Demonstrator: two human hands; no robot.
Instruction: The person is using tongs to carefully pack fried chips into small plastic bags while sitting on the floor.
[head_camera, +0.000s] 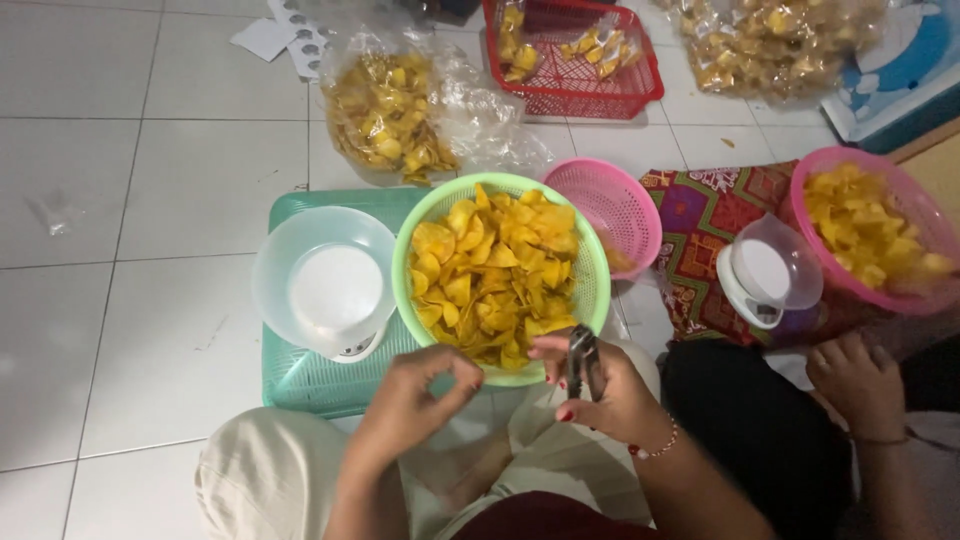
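My right hand (605, 392) grips a small metal tool (582, 362) at the green basket (596, 290) rim (chips (495, 275) heaped inside). My left hand (410, 400), just beside that rim, pinches fingertips together, apparently empty.

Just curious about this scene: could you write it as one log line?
left hand: pinched, empty-looking | right hand: holds metal tool | green basket: yellow chips | left: scale

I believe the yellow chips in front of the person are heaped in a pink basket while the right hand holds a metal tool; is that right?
Not quite: the head view shows the yellow chips in front of the person heaped in a green basket, not a pink one. The empty pink basket sits behind it. The right hand does hold a metal tool.
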